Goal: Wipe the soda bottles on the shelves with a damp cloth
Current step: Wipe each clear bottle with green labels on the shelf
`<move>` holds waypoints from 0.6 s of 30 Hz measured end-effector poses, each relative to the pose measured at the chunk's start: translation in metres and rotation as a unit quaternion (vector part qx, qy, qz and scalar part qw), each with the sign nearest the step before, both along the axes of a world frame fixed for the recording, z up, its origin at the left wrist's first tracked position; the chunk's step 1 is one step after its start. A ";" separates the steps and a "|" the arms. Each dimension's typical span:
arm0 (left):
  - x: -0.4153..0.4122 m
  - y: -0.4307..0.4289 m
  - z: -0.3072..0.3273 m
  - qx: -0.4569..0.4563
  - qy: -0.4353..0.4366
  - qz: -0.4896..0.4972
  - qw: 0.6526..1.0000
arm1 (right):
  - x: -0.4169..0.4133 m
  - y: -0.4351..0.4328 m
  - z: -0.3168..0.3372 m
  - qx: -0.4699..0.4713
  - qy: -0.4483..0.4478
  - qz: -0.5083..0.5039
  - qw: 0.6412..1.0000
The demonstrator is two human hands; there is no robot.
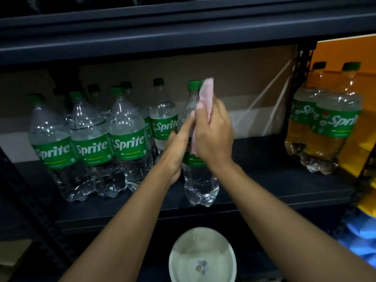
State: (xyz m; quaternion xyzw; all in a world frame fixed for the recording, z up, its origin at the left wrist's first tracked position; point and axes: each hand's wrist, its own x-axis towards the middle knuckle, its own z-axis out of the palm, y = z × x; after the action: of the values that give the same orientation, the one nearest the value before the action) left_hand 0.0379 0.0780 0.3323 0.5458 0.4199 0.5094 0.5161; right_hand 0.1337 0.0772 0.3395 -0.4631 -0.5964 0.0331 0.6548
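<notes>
We log clear bottles (130,127) with green caps and green labels carrying white lettering. The cloth (206,92) is pale pink. We mark the shelf (264,180) dark blue-grey and the cardboard (223,74) brown. The right-hand bottles (333,123) look amber against an orange-yellow panel (345,49). The bowl (173,259) is white with a small grey-yellow flower mark.

- "Sprite", white on green labels (fine print too small to read), on three front bottles (129,142) left of the middle bottle (200,180).
- "Sprite" on the rear bottle (164,127) just left of it.
- "Sprite" on the far-right bottle (341,123); its neighbour (303,112) shows only "Spr".
</notes>
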 end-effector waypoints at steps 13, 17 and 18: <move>-0.003 0.021 -0.015 -0.005 -0.055 0.031 0.998 | 0.005 -0.036 -0.135 -0.061 -0.031 0.028 0.997; -0.005 0.013 -0.008 0.024 -0.013 0.016 0.999 | 0.009 -0.023 -0.066 -0.031 -0.014 0.027 0.999; -0.005 0.010 -0.005 0.044 0.008 0.014 0.999 | 0.010 -0.018 -0.045 -0.019 -0.021 0.026 0.999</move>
State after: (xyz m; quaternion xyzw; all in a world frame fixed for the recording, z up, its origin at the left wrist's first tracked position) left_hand 0.0329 0.0878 0.3276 0.5662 0.4090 0.5297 0.4812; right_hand 0.1439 0.0591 0.2944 -0.4608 -0.6209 0.0518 0.6321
